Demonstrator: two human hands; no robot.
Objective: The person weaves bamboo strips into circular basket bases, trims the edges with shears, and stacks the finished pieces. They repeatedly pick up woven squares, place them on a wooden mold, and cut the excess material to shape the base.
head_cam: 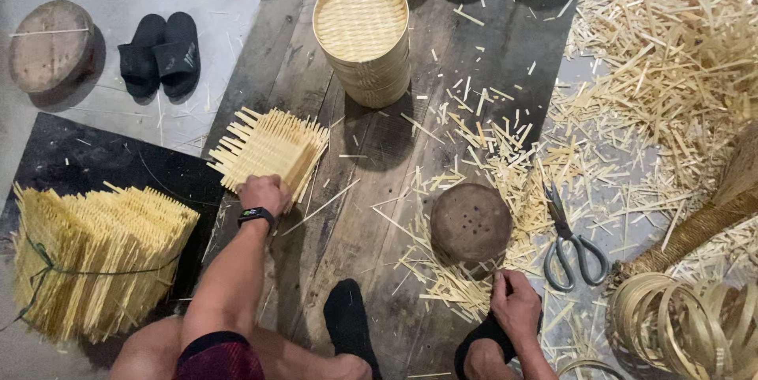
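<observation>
Two hands are busy: the left hand [263,193] grips a small stack of pale woven bamboo mats [267,148] on the dark plank floor [371,214], within easy reach, while the right hand [515,305] rests closed against a black-socked foot [483,335], bracing.

The woven mats [268,149] and the stack [99,258] are pale yellow in a criss-cross lattice; the round basket [363,33] is the same straw colour with a fine weave. The slippers [160,52], socks [347,325] and watch [256,215] are black. The scissors [570,246] are grey, the round block [471,224] brown and dotted with small holes.
</observation>
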